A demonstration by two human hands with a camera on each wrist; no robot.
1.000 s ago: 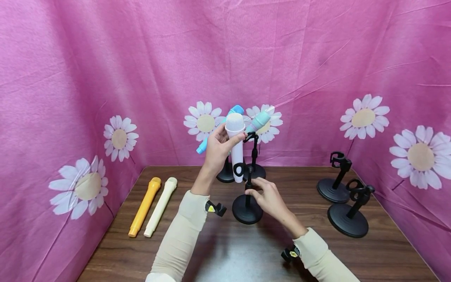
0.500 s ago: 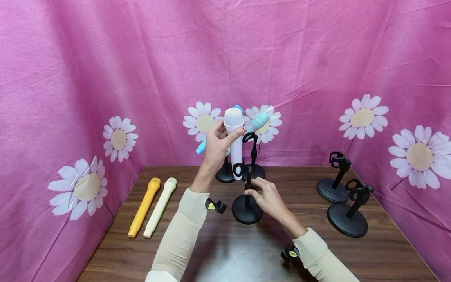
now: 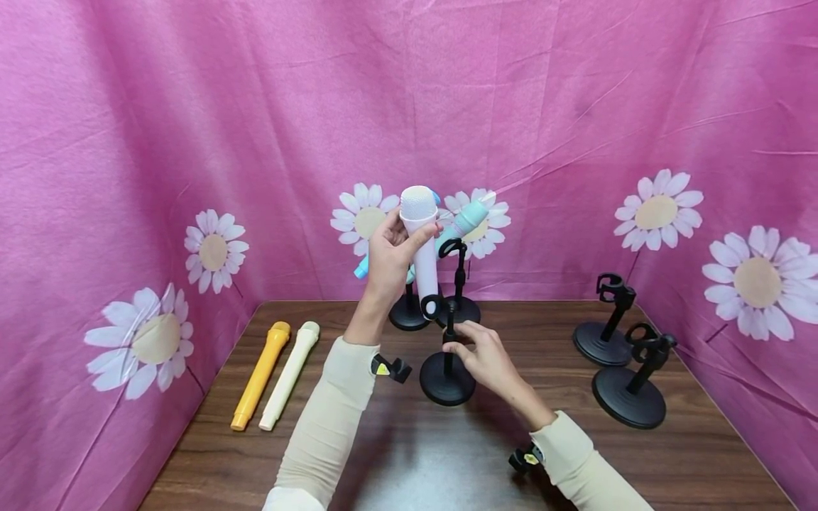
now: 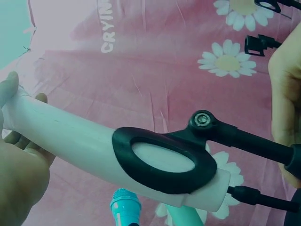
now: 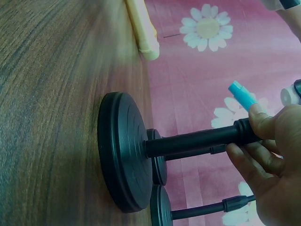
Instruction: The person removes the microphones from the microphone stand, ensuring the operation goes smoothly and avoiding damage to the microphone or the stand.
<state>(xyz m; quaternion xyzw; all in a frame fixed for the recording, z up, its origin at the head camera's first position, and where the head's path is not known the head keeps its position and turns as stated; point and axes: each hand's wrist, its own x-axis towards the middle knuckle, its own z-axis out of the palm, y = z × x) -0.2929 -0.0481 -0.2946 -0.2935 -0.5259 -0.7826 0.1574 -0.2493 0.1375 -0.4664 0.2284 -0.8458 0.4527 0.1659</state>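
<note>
My left hand grips a white microphone just below its mesh head, fingers behind and thumb in front. The microphone leans with its head up, and its lower end passes through the clip ring of a black desk microphone stand. In the left wrist view, a short piece of the handle sticks out past the ring. My right hand pinches the stand's post near its upper collar, as the right wrist view shows. The stand's round base rests on the table.
Behind stand two more stands, one holding a mint microphone, the other a blue microphone mostly hidden by my left hand. Yellow and cream microphones lie left. Two stands with bare clips are at right. Pink curtain surrounds the wooden table.
My left hand and the white microphone have moved up and slightly left, so less of the handle's lower end extends below the ring. The right hand and the stand stay in place.
</note>
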